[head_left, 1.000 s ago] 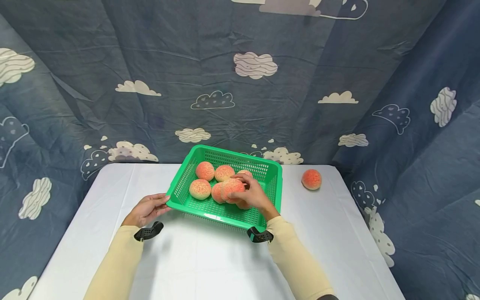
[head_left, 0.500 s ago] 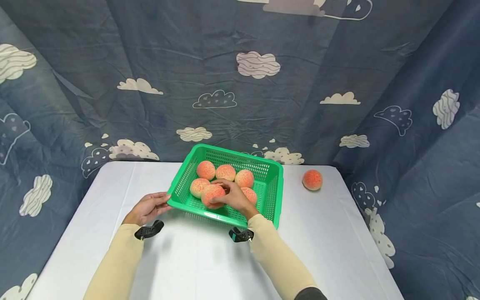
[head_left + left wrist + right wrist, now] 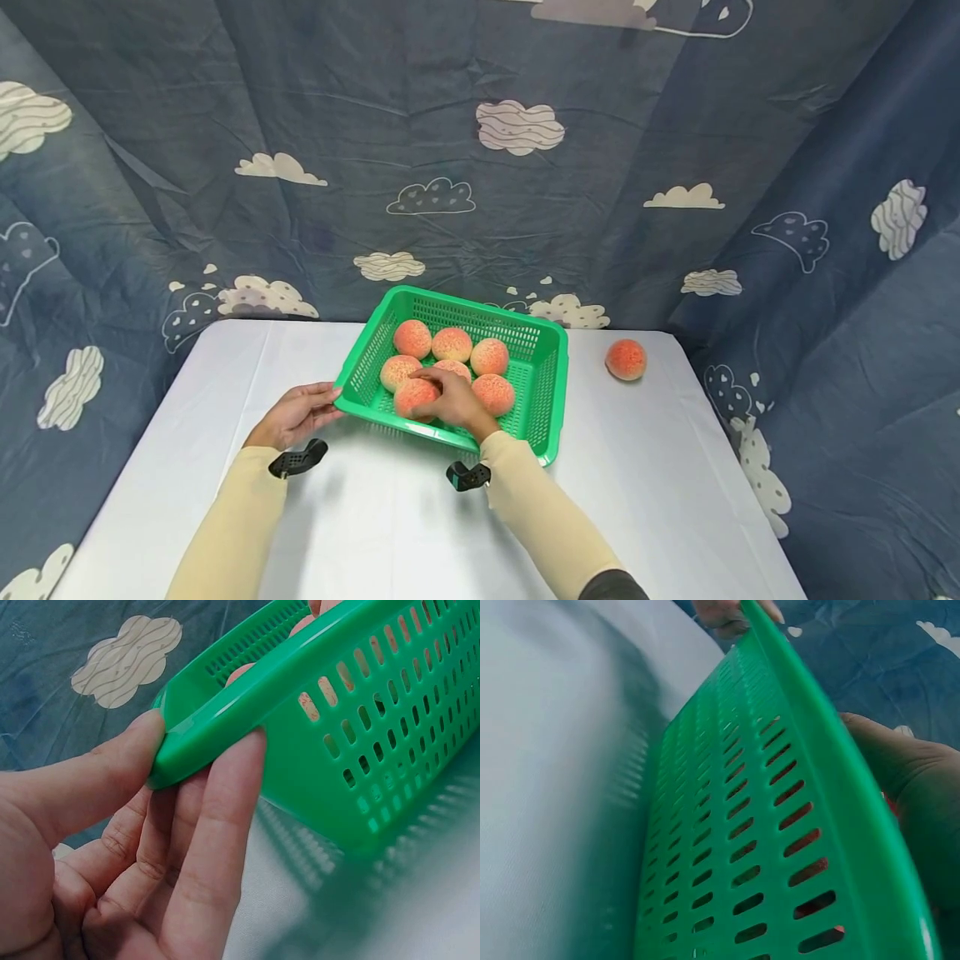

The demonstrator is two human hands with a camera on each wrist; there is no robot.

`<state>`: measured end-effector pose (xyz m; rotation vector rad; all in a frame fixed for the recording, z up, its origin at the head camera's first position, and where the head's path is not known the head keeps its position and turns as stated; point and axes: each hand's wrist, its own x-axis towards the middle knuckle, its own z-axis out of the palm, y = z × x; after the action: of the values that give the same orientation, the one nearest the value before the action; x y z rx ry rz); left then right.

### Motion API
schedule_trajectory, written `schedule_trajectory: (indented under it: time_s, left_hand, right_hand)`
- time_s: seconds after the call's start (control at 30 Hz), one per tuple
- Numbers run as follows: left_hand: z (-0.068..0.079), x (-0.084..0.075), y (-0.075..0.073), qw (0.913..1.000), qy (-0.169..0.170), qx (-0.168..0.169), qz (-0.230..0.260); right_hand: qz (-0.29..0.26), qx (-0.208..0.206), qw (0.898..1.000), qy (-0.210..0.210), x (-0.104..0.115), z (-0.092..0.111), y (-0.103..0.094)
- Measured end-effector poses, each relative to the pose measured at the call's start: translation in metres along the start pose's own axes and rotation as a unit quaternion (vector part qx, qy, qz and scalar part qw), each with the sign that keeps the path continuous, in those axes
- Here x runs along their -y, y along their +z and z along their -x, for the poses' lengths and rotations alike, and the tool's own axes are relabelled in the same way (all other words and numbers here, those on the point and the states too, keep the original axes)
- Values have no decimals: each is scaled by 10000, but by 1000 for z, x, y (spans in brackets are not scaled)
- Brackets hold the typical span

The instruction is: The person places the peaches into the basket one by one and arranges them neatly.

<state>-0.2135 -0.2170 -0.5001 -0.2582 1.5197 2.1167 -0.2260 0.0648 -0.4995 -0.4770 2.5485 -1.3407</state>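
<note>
A green plastic basket (image 3: 540, 392) with slotted sides holds several peaches (image 3: 490, 357), pinkish orange and speckled. At its front left corner my left hand (image 3: 296, 415) pinches the rim, thumb on top and fingers beneath, as the left wrist view shows at the rim (image 3: 217, 712). Inside the basket, my right hand (image 3: 456, 402) grips a peach (image 3: 415, 398) close to the front wall. The basket wall (image 3: 727, 825) hides that peach and most of the right hand in the right wrist view; the thumb side (image 3: 922, 780) shows past the rim.
One more peach (image 3: 626, 359) lies on the white table (image 3: 675, 467), right of the basket. Behind the table hangs a dark blue cloth (image 3: 337, 225) printed with clouds, close to the basket's back edge.
My right hand has carried the peach leftward and forward inside the basket, from the middle to the front left, uncovering peaches behind it. The left hand stays on the rim.
</note>
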Motion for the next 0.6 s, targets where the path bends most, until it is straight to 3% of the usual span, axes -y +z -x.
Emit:
schedule_trajectory:
  time_s: [0.6]
  left_hand:
    - [-1, 0, 0, 10000, -35, -12, -14]
  right_hand:
    - [1533, -59, 9881, 58, 5, 3, 7]
